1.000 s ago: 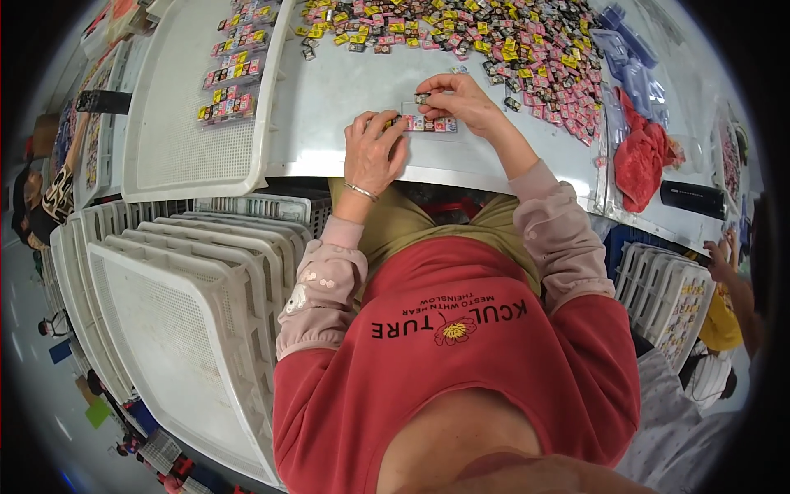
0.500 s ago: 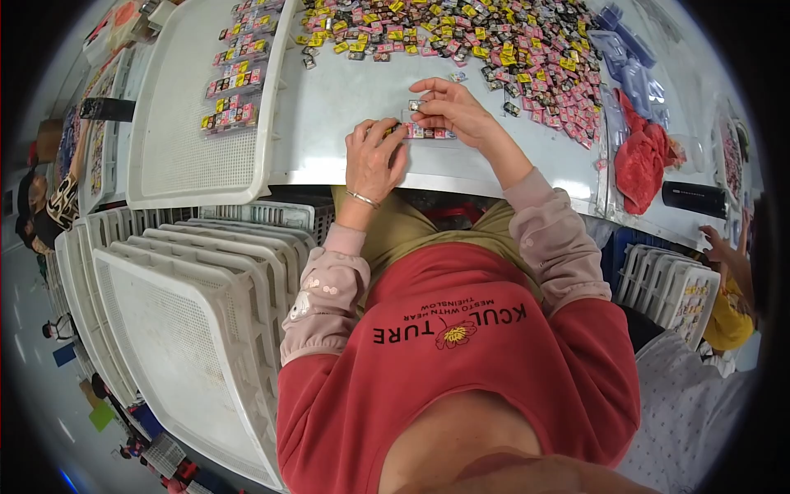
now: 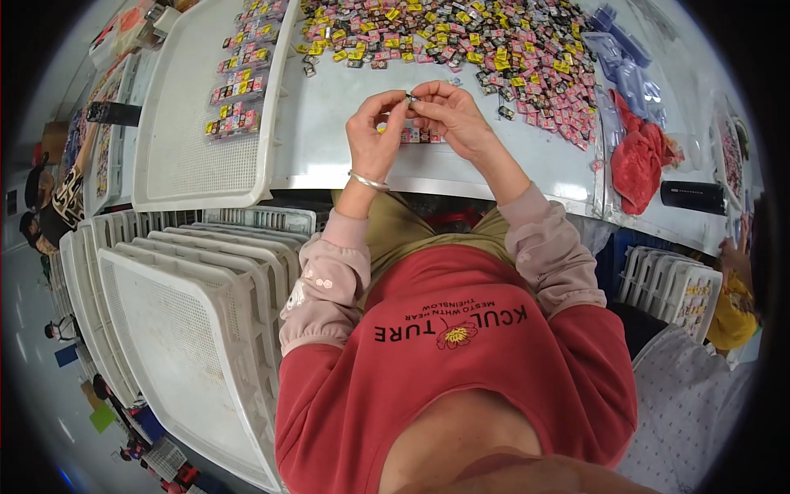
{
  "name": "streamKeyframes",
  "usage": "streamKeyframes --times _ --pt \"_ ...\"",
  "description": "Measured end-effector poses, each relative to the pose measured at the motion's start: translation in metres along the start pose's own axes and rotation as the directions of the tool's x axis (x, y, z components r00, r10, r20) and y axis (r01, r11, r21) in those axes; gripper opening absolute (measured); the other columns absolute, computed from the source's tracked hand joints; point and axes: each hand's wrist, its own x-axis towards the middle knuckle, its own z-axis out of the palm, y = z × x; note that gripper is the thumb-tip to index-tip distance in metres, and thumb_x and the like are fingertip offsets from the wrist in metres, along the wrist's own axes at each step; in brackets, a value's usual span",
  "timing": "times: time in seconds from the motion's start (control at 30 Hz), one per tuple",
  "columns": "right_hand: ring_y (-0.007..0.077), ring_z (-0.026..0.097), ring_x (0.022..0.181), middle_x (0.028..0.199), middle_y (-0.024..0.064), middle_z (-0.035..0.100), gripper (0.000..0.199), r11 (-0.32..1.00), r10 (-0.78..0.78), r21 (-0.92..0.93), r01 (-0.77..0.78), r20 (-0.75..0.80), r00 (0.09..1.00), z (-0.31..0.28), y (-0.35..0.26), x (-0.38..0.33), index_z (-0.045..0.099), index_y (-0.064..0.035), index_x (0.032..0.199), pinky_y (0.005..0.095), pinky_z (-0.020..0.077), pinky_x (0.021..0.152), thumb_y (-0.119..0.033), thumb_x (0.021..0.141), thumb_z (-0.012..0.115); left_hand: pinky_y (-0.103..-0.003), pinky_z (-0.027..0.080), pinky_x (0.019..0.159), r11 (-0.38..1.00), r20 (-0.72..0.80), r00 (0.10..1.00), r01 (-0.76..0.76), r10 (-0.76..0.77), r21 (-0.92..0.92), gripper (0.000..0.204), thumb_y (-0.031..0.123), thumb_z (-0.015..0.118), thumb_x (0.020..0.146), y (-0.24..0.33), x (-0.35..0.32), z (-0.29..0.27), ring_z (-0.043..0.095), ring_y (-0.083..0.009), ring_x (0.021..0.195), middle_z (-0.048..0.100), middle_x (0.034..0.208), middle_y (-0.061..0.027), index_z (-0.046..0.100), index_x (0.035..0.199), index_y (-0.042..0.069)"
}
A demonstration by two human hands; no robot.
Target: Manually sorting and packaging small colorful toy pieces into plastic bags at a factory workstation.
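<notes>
My left hand [image 3: 377,130] and my right hand [image 3: 453,118] meet above the near part of the table. Between their fingertips is one small dark printed block [image 3: 411,99], pinched by both hands; its exact kind is too small to make out. Just below the fingers lies a short row of small pink, white and dark printed blocks [image 3: 425,135] in what looks like a clear holder, partly hidden by my hands. A large heap of similar pink, yellow and black blocks [image 3: 527,70] spreads over the far side of the table.
To the left, a white perforated tray [image 3: 177,169] carries several filled clear packs [image 3: 234,121]. Stacked white trays [image 3: 177,354] stand below it. On the right are a red cloth [image 3: 638,169], clear plastic pieces [image 3: 632,78] and a black cylinder [image 3: 693,196]. Other people work at both sides.
My left hand has left the row and risen to meet my right hand. Both now pinch the small block that my right hand held before.
</notes>
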Motion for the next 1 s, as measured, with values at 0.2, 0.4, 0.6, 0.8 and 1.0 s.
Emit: streamKeyframes --times 0.2,0.4,0.6,0.8,1.0 --pt "0.0127 0.065 0.085 0.092 0.0028 0.056 0.037 0.775 -0.076 -0.594 0.218 0.255 0.964 -0.012 -0.029 0.008 0.056 0.0032 0.121 0.0263 0.0551 0.078 0.003 0.084 0.061 -0.025 0.053 0.068 0.955 0.172 0.966 0.225 -0.192 -0.193 0.031 0.004 0.066 0.085 0.016 0.026 -0.005 0.066 -0.0151 0.075 0.068 0.088 -0.0114 0.053 0.111 -0.003" --pt "0.0113 0.063 0.074 0.083 0.0031 0.057 0.029 0.614 -0.043 -0.743 0.267 0.306 0.951 0.003 -0.046 0.008 0.062 -0.0002 0.108 0.026 0.0522 0.066 -0.003 0.08 0.067 -0.03 0.055 0.073 0.855 0.393 0.853 0.457 -0.343 -0.245 0.044 0.007 0.07 0.082 0.02 0.043 -0.029 0.066 -0.0186 0.081 0.067 0.088 -0.0139 0.044 0.117 -0.002" --pt "0.0175 0.061 0.077 0.085 0.0057 0.061 0.027 0.232 -0.243 -0.874 0.427 0.372 0.896 -0.025 -0.007 0.02 0.066 -0.0059 0.1 0.0317 0.0501 0.069 -0.014 0.075 0.075 -0.035 0.05 0.076 0.888 0.149 0.986 -0.132 0.073 0.44 0.028 0.004 0.063 0.079 -0.017 0.01 -0.046 0.063 -0.0263 0.088 0.065 0.099 -0.0118 0.059 0.107 0.002" --pt "0.028 0.056 0.087 0.086 0.0074 0.061 0.029 0.005 -0.284 -0.911 0.412 0.394 0.874 -0.026 0.032 0.024 0.07 -0.0077 0.093 0.0392 0.0461 0.078 -0.023 0.07 0.076 -0.04 0.04 0.087 0.694 0.307 0.908 -0.417 0.285 0.587 0.035 0.003 0.061 0.073 -0.035 -0.031 -0.027 0.051 -0.0318 0.098 0.061 0.105 -0.0087 0.062 0.108 0.006" --pt "0.028 0.054 0.089 0.09 0.0062 0.06 0.025 -0.038 -0.296 -0.913 0.406 0.399 0.868 -0.028 0.035 0.022 0.071 -0.0085 0.094 0.0388 0.0462 0.078 -0.019 0.072 0.074 -0.04 0.039 0.085 0.596 0.362 0.887 -0.461 0.286 0.658 0.037 0.004 0.06 0.076 -0.039 -0.032 -0.025 0.049 -0.0307 0.099 0.058 0.11 -0.0059 0.061 0.113 0.007"
